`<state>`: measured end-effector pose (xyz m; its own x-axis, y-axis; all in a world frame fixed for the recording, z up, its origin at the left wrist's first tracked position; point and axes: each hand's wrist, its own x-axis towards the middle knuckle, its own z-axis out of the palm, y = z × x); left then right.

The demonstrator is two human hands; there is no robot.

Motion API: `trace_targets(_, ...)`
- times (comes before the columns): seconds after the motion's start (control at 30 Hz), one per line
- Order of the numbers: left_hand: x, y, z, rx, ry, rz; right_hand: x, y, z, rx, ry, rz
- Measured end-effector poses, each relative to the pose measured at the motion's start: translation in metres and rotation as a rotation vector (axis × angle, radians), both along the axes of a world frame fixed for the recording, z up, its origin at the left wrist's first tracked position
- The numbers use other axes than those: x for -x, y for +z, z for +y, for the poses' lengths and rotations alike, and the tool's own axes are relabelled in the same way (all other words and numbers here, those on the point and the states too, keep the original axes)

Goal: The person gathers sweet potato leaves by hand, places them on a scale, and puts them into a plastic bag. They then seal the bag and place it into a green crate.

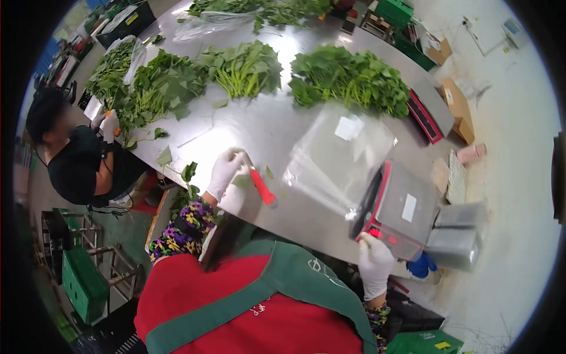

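My gloved left hand [225,172] is over the steel table, its fingers pinched at the metal end of a red-handled knife [259,184]. The handle points down toward the table's near edge. At the front panel of a digital scale [404,209], my gloved right hand [375,264] has its fingers curled, with fingertips touching the panel beside the red display. I see nothing held in it. A stack of clear plastic bags [339,156] with a white label lies between my hands, its right side beside the scale. Loose leaves [242,180] lie near the knife.
Bunches of leafy greens [348,79] line the far side of the table [259,124]. On the left a co-worker [82,150] in white gloves handles greens. A second scale [427,112] stands far right. Green crates [84,283] are on the floor at left.
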<state>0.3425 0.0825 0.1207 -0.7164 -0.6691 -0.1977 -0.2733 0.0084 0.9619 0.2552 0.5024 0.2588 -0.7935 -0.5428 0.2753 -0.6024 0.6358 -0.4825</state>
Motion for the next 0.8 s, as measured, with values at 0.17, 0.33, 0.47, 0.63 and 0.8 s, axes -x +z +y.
trace_targets(0.17,0.061,-0.029,-0.146,0.401,0.203,-0.048,0.021,-0.002,-0.07,-0.127,0.087,-0.128)
trace_targets(0.33,0.161,-0.047,-0.201,0.595,0.244,-0.535,0.042,-0.006,-0.106,-0.172,0.102,-0.121)
trace_targets(0.47,0.214,-0.059,-0.193,0.512,0.366,-0.688,0.057,-0.013,-0.106,-0.198,0.116,-0.125)
trace_targets(0.63,0.242,-0.062,-0.16,0.599,0.389,-0.799,0.072,-0.027,-0.097,-0.23,0.034,-0.21)
trace_targets(0.8,0.228,-0.081,-0.171,0.589,0.52,-0.454,0.087,-0.041,-0.101,-0.226,0.067,-0.222)
